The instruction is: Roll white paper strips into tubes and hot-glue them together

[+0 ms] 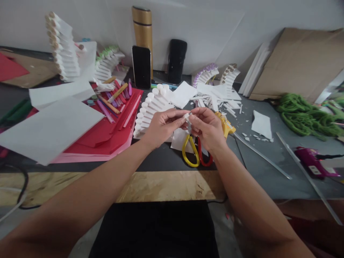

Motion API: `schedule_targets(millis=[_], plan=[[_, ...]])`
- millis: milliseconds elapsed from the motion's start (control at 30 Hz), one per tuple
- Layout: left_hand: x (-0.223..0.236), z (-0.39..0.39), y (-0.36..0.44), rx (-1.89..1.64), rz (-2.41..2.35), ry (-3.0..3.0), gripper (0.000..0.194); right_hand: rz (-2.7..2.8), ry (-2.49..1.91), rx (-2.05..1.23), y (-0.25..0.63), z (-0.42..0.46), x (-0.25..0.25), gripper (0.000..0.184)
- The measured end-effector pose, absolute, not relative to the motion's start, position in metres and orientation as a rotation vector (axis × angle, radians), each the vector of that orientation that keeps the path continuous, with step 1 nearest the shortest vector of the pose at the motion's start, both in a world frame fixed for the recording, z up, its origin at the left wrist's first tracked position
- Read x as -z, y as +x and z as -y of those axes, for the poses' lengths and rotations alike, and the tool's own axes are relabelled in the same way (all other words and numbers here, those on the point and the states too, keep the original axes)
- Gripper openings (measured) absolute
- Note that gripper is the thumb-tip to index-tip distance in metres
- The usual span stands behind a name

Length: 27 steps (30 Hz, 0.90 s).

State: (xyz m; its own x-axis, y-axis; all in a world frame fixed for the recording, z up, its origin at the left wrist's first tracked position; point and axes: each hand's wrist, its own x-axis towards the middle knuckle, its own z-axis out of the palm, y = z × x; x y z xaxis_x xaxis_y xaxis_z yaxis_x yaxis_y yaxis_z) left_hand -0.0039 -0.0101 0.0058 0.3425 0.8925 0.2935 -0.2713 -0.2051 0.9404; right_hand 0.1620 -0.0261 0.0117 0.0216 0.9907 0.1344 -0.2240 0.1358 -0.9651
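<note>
My left hand [167, 125] and my right hand [206, 127] meet above the front of the table. Their fingertips pinch a small white piece [187, 117], perhaps paper or foam; its exact shape is mostly covered by my fingers. Below my right hand lie scissors with one yellow handle [191, 152] and one red handle, their blades hidden. A yellow glue gun [225, 123] lies just beyond my right hand, a clear glue stick [262, 156] reaching out from it. Left of my hands stands a stepped white piece with round white ends [150, 109].
Red sheets [91, 139] with coloured rolls and white sheets [53, 125] lie at left. A phone [141, 67] leans on a gold bottle [142, 27]. White scraps [206, 98] are behind my hands. Green yarn [303, 113], cardboard [298, 64] and a purple power socket [313, 163] are at right.
</note>
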Motion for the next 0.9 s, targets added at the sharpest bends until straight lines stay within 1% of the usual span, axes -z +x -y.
schedule_targets(millis=[100,267,433,500,633,700,900], plan=[[-0.006,0.010,-0.004,-1.187,-0.612,1.357,0.024,1.148,-0.936,-1.167,0.164,0.024,-0.007,0.040],[-0.006,0.010,-0.004,-1.179,-0.579,1.341,0.026,1.256,-0.971,-1.038,0.166,0.024,-0.001,0.034],[-0.006,0.009,-0.005,-1.152,-0.603,1.323,0.033,1.277,-1.014,-0.992,0.164,0.025,-0.002,0.034],[-0.007,0.009,-0.005,-1.158,-0.629,1.346,0.035,1.278,-1.001,-0.997,0.163,0.026,-0.003,0.034],[-0.006,0.007,-0.006,-1.174,-0.656,1.348,0.029,1.255,-0.958,-1.102,0.162,0.027,-0.007,0.032],[-0.004,0.006,-0.006,-1.149,-0.637,1.307,0.029,1.212,-0.952,-1.134,0.163,0.028,-0.010,0.032],[-0.003,0.004,-0.007,-1.046,-0.515,1.096,0.029,1.150,-0.924,-1.097,0.166,0.028,-0.016,0.024]])
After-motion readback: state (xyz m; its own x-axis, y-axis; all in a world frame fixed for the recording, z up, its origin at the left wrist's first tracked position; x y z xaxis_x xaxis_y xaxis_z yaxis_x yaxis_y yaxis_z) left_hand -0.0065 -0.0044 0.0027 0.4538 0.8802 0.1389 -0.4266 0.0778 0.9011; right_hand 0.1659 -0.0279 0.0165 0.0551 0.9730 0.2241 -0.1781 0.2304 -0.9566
